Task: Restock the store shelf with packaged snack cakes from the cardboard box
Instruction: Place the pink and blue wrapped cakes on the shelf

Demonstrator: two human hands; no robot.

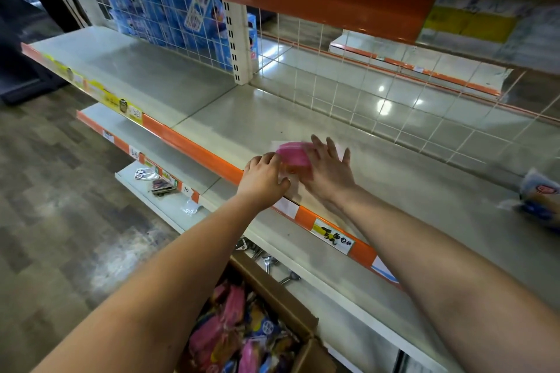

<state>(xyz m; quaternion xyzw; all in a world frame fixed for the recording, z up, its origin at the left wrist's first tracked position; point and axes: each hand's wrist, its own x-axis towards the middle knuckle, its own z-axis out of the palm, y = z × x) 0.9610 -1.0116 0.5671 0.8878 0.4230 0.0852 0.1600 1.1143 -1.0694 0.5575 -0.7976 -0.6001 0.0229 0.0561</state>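
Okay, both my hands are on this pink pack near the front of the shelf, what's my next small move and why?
Probably settle the pink pack flat on the shelf and let go. Your left hand curls on its left side, your right hand lies open against it, and the cardboard box below holds more packs.

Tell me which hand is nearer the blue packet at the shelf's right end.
Right. The right hand lies against the pink pack, on the side toward the blue packet; the left hand grips that pack from farther left.
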